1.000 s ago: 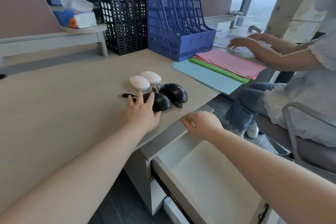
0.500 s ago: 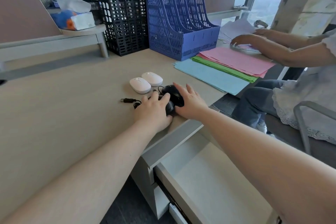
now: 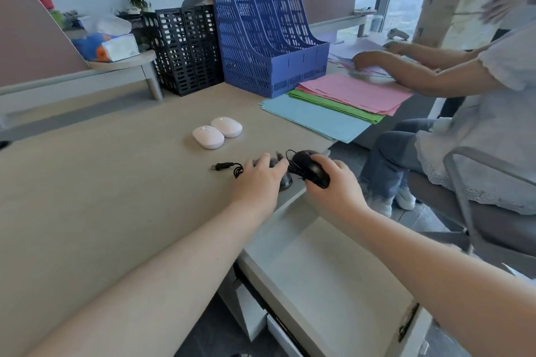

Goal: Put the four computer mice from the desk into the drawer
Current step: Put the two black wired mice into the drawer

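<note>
Two white mice [image 3: 208, 137] [image 3: 226, 126] lie side by side on the beige desk [image 3: 101, 182]. My right hand [image 3: 333, 185] is shut on a black wired mouse [image 3: 311, 168], lifted at the desk's front edge, with its bundled cable against it. My left hand [image 3: 262, 180] covers the other black mouse [image 3: 284, 181], which still rests on the desk; its cable and USB plug [image 3: 222, 166] trail out to the left. The open drawer [image 3: 333, 278] lies below the desk edge, pale inside, with nothing visible in it.
A blue file rack [image 3: 269, 38] and a black mesh rack [image 3: 185, 46] stand at the back. Blue, green and pink paper sheets [image 3: 342, 101] lie to the right. A seated person [image 3: 470, 113] works at the right, close to the drawer.
My right hand closed on its black mouse and lifted it toward the desk edge. My left hand stays on the other black mouse, which has slid nearer the edge.
</note>
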Demonstrator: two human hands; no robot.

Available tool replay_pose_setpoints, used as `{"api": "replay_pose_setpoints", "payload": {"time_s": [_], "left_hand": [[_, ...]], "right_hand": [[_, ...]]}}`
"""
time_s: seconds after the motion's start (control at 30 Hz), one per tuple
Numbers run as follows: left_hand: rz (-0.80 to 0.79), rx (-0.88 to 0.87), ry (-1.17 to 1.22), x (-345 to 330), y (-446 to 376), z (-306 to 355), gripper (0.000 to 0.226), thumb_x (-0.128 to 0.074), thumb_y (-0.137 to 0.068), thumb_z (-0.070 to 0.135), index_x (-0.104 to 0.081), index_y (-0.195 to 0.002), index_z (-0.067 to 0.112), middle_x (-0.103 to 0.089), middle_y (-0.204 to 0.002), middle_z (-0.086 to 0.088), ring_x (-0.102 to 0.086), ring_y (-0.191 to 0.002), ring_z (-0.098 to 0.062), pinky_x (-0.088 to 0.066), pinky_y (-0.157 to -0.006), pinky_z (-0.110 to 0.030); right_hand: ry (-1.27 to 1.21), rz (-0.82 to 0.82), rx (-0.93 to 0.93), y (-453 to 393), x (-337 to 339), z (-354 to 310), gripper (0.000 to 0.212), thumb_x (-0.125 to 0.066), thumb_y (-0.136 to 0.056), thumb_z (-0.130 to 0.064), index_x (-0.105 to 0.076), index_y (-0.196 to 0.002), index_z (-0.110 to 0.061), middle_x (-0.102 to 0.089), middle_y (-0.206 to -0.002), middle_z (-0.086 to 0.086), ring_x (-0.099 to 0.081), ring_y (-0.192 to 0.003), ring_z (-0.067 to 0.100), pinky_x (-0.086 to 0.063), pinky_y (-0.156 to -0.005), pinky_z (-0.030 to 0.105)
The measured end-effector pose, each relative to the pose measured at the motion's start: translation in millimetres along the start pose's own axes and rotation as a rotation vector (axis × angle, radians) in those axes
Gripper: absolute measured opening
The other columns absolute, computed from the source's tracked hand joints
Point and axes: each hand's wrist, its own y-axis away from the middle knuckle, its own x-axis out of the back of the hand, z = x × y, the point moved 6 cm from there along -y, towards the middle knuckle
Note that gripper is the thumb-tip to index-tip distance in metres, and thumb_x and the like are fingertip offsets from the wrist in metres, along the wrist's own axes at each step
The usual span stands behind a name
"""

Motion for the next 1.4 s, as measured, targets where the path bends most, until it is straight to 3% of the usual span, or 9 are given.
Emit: {"api": "replay_pose_setpoints", "payload": {"time_s": [0.13, 0.33, 0.53, 0.73, 1.0, 1.1, 1.27, 1.33, 1.4], "left_hand": [[-0.025, -0.128, -0.031, -8.3, 25.0, 57.1, 0.06, -0.049, -0.087, 0.002, -0.032, -0.14, 0.024, -0.032, -0.144, -0.011, -0.034, -0.125, -0.04, -0.049, -0.081, -0.044], [-0.241, -0.214, -0.121, -50.9, 58.0, 115.1, 0.069, -0.052, -0.089, 0.0, -0.021, -0.147, 0.02, -0.015, -0.154, -0.018, -0.013, -0.139, -0.05, -0.048, -0.093, -0.051], [-0.34, -0.16, -0.15, -90.3, 54.3, 109.2, 0.061, -0.05, -0.089, 0.0, -0.027, -0.144, 0.017, -0.024, -0.148, -0.019, -0.018, -0.136, -0.052, -0.05, -0.09, -0.051], [-0.382, -0.098, -0.171, -124.0, 49.0, 83.3, 0.064, -0.051, -0.089, -0.001, -0.025, -0.145, 0.017, -0.025, -0.146, -0.019, -0.019, -0.135, -0.053, -0.052, -0.089, -0.05], [-0.437, -0.055, -0.143, -178.6, 44.0, 67.0, 0.067, -0.054, -0.088, 0.002, -0.023, -0.145, 0.015, -0.028, -0.145, -0.021, -0.028, -0.13, -0.053, -0.053, -0.088, -0.047], [-0.472, -0.024, -0.121, -198.0, 48.7, 68.8, 0.063, -0.051, -0.091, 0.003, -0.023, -0.146, 0.013, -0.023, -0.149, -0.024, -0.029, -0.13, -0.054, -0.053, -0.091, -0.047], [-0.534, 0.054, -0.025, -215.4, 48.8, 72.5, 0.071, -0.053, -0.094, 0.024, -0.011, -0.15, 0.012, -0.011, -0.156, -0.023, -0.017, -0.136, -0.055, -0.045, -0.102, -0.047], [-0.563, 0.109, 0.063, -217.9, 48.8, 70.3, 0.074, -0.049, -0.094, 0.04, -0.01, -0.151, 0.013, -0.01, -0.157, -0.019, -0.013, -0.139, -0.052, -0.04, -0.106, -0.047], [-0.557, 0.091, 0.075, -217.4, 47.2, 67.5, 0.071, -0.047, -0.094, 0.042, -0.014, -0.15, 0.014, -0.014, -0.156, -0.018, -0.018, -0.138, -0.05, -0.041, -0.104, -0.047]], "right_hand": [[-0.021, 0.018, -0.11, 31.2, 30.0, 43.4, 0.05, -0.065, -0.078, -0.033, -0.05, -0.125, -0.039, -0.058, -0.115, 0.001, -0.058, -0.103, 0.021, -0.049, -0.088, 0.033], [-0.005, -0.102, -0.226, 54.9, 30.5, 90.6, 0.049, -0.069, -0.074, -0.033, -0.056, -0.121, -0.035, -0.067, -0.111, 0.005, -0.061, -0.103, 0.023, -0.051, -0.091, 0.036], [0.023, -0.213, -0.259, 56.4, 4.2, 119.9, 0.053, -0.07, -0.077, -0.029, -0.054, -0.127, -0.03, -0.066, -0.115, 0.009, -0.059, -0.107, 0.026, -0.041, -0.081, 0.025], [0.039, -0.276, -0.234, 59.0, -24.9, 129.9, 0.049, -0.067, -0.079, -0.023, -0.055, -0.126, -0.027, -0.066, -0.117, 0.003, -0.058, -0.112, 0.025, -0.047, -0.088, 0.032], [0.084, -0.398, -0.277, 67.2, -74.6, 154.7, 0.055, -0.064, -0.076, -0.031, -0.05, -0.128, -0.039, -0.063, -0.109, 0.008, -0.052, -0.106, 0.027, -0.048, -0.088, 0.033], [0.11, -0.381, -0.261, 66.5, -85.3, 154.5, 0.057, -0.066, -0.079, -0.03, -0.048, -0.134, -0.033, -0.052, -0.102, 0.005, -0.053, -0.108, 0.033, -0.047, -0.093, 0.034], [0.133, -0.396, -0.203, 60.5, -100.4, 151.3, 0.062, -0.066, -0.084, -0.032, -0.041, -0.141, -0.028, -0.046, -0.132, 0.011, -0.048, -0.122, 0.031, -0.046, -0.101, 0.039], [0.126, -0.418, -0.199, 60.8, -106.4, 153.1, 0.065, -0.066, -0.085, -0.032, -0.038, -0.143, -0.028, -0.04, -0.145, 0.011, -0.042, -0.132, 0.03, -0.04, -0.107, 0.038], [0.109, -0.441, -0.193, 61.1, -110.9, 153.2, 0.064, -0.063, -0.088, -0.033, -0.036, -0.146, -0.027, -0.032, -0.153, 0.013, -0.033, -0.14, 0.029, -0.031, -0.112, 0.034]]}}
